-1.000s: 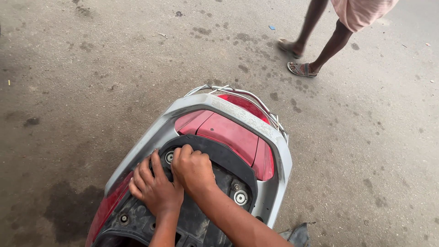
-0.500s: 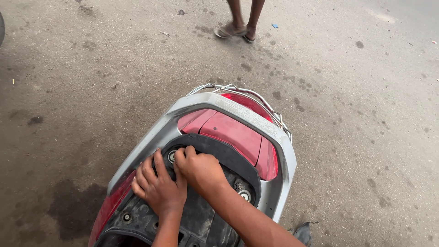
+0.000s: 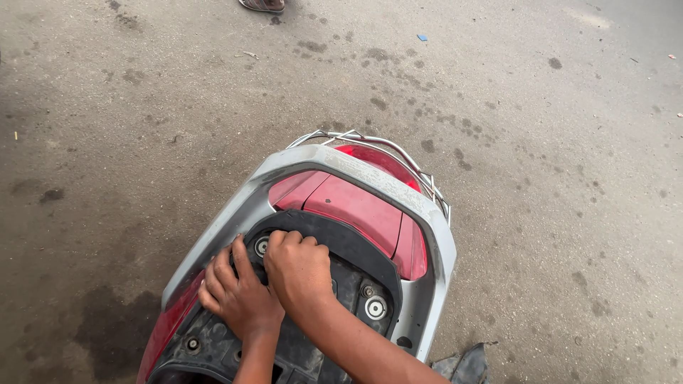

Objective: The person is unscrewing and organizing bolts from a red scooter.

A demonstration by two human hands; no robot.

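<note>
Black plastic panel (image 3: 334, 245) on red-grey scooter rear (image 3: 356, 206), seat off.

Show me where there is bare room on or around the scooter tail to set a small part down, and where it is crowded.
Free: the red panel between the grey rail and the black frame, and the concrete floor on either side. Crowded: the black frame, where the left hand and right hand press together beside the bolts.

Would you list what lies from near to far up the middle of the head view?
Left hand and right hand → black inner panel → red tail section → grey rear cowl → chrome rail → stained concrete floor → sandalled foot.
</note>
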